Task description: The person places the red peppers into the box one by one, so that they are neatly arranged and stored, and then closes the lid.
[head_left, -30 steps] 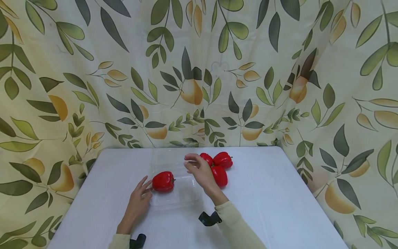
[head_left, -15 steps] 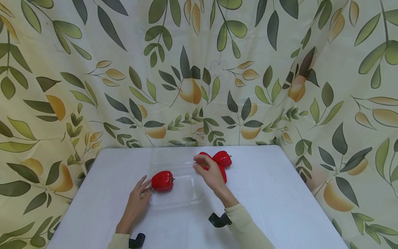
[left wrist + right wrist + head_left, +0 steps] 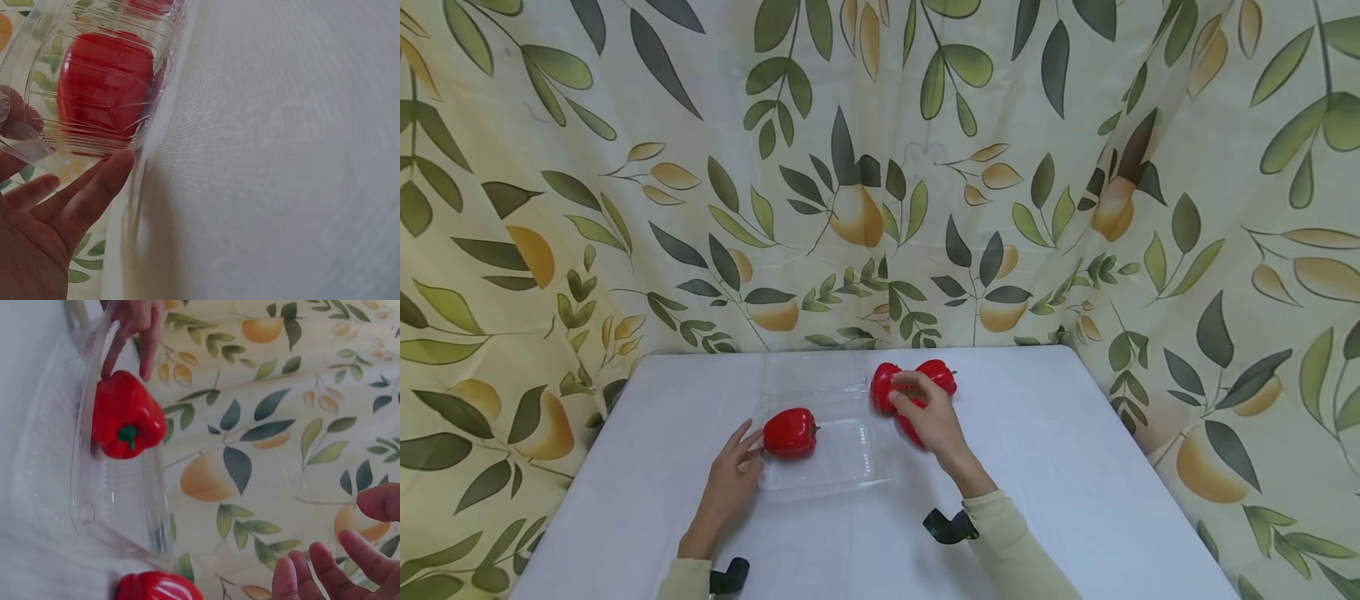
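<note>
A red bell pepper (image 3: 790,433) with a green stem lies in the left part of a clear plastic container (image 3: 850,458), whose lid (image 3: 808,375) is folded back behind it. My left hand (image 3: 730,483) has its fingers spread against the container's left side; the left wrist view shows a fingertip (image 3: 122,162) at the ribbed wall. To the right of the container, my right hand (image 3: 936,425) hovers over a cluster of red bell peppers, one left (image 3: 882,388), one behind (image 3: 942,374), one partly hidden in front (image 3: 910,427). In the right wrist view its fingers (image 3: 322,565) are apart and hold nothing.
Everything rests on a white table (image 3: 1037,467). A leaf-and-fruit patterned curtain (image 3: 820,183) hangs close behind its back edge and along both sides. A black wrist camera (image 3: 951,527) sits at each sleeve cuff.
My right hand has moved right, from above the container to over the pepper cluster, uncovering the left pepper of that group. The left hand stays at the container's side.
</note>
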Available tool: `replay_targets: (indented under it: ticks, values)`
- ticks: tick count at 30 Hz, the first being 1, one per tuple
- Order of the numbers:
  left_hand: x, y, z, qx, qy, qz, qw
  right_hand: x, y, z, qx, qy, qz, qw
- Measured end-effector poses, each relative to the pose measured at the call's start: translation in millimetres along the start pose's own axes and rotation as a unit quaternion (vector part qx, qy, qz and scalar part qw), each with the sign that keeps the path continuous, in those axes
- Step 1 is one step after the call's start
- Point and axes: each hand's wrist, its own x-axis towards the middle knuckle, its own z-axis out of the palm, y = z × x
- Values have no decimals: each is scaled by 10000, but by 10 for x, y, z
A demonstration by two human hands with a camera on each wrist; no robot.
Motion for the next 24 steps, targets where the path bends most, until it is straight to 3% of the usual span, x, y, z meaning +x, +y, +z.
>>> replay_targets:
  ticks: [18,24]
  values:
    - [-22,27,-15,-29,21,101,9999,62,200,-288,-65,335,383,9987]
    - [-23,33,-18,-142,-61,-47,9999,97,298,-322,-293,399,692,9964]
